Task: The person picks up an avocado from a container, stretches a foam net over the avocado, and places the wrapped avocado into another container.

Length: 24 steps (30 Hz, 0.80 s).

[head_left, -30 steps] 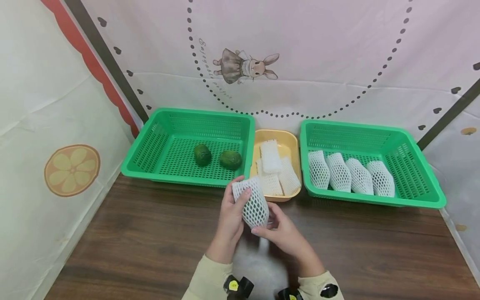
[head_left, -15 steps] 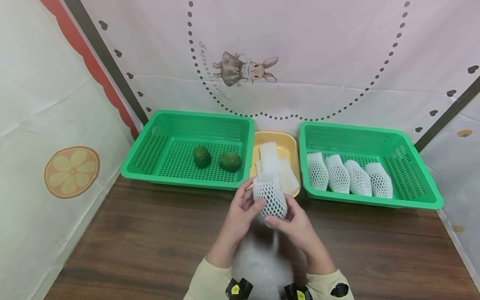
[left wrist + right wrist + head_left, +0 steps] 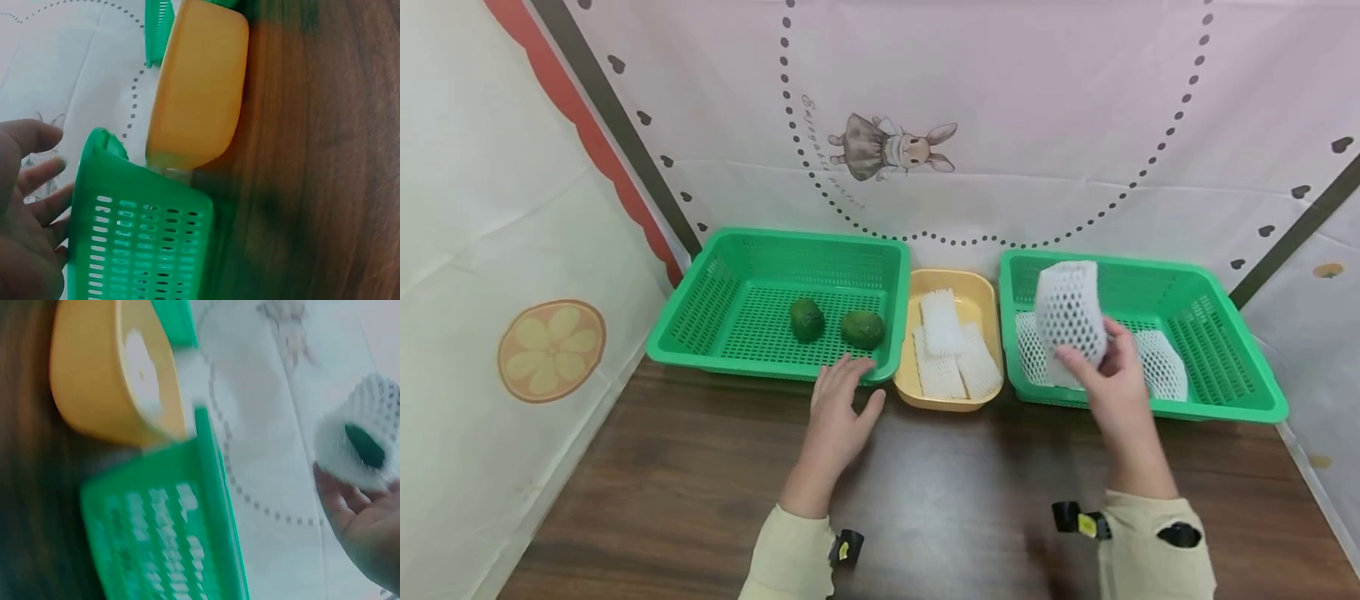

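Netted fruit (image 3: 1067, 307) moved rightward, near end in right fingers (image 3: 1122, 336)

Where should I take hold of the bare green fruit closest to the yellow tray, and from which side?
Probably around the middle of the fruit, from above, with the left hand, which is by the near rim of the left green basket. The fruit lies lengthwise roughly left to right, so gripping front to back should span its narrower width; its right end sits near the basket's wall.

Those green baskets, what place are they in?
Perhaps a fruit-packing table: loose green fruits in the left basket, white foam nets in the yellow tray, net-wrapped pieces in the right basket.
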Tool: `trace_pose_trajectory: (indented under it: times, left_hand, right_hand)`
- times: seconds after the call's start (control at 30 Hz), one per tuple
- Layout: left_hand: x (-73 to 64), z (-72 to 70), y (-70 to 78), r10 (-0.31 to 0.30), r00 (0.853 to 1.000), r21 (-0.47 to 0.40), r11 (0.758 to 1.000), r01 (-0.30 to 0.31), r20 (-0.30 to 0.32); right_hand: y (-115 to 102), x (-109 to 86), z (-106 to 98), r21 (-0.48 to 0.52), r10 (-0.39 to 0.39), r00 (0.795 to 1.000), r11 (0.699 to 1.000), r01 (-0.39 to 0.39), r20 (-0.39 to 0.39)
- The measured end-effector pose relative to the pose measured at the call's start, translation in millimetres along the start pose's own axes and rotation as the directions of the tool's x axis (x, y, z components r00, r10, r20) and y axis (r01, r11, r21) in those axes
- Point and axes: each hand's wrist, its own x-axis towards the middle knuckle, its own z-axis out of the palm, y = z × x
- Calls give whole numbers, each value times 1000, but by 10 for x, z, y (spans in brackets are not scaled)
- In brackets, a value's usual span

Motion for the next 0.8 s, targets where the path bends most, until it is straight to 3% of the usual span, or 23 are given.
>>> trace_pose_trajectory:
  times: [0.1,0.2,0.33,0.7,0.8]
  left_hand:
    - [0,48,-38,35,999,28,999,-35,3]
    - [2,78,-40,46,999,50,998,-45,-24]
    - [5,81,-34,49,998,101,994,-45,-29]
    - [-10,88,-47,34,999,136,990,-35,5]
    - [-9,89,-52,40,999,136,990,-39,1]
  right_hand:
    - [11,153,-174,-33,6,995,999,-9,-96]
    - [70,289,-296,-219,48,986,972,-83,-161]
    - [211,415,-337,-435,111,976,881,-185,-190]
    - [572,536,-249,-706,169,964,657,-264,-204]
    - [572,542,-250,-738,191,967,626,-254,-171]
